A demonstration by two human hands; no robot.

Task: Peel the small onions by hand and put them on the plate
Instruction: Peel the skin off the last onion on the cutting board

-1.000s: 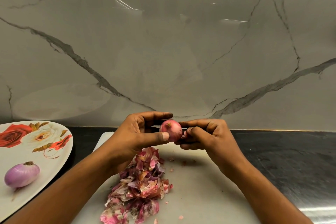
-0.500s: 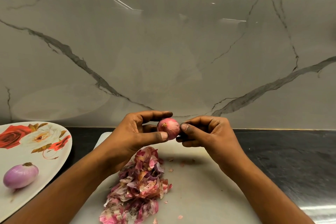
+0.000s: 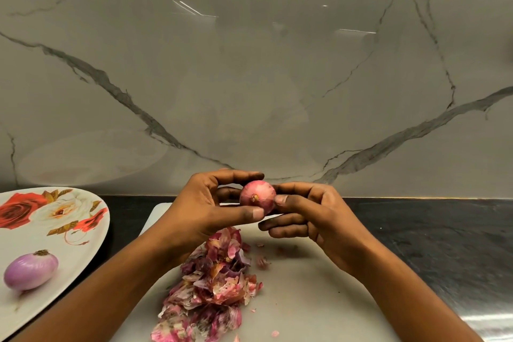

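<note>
A small pink onion (image 3: 256, 196) with its skin still partly on is held in the air above the white cutting board (image 3: 313, 294). My left hand (image 3: 211, 208) grips it between thumb and fingers from the left. My right hand (image 3: 308, 216) pinches its right side with thumb and forefinger. The onion's root end faces me. One peeled purple onion (image 3: 30, 271) lies on the flowered white plate (image 3: 69, 230) at the left.
A heap of pink onion skins (image 3: 213, 286) lies on the board under my left wrist, with a few scraps (image 3: 262, 261) beside it. The board rests on a dark counter (image 3: 444, 244). A marble wall (image 3: 249, 78) rises right behind.
The onion has turned in my fingers, so its root end now faces me. My right thumb has shifted onto its right side. The plate and the peeled onion stay put.
</note>
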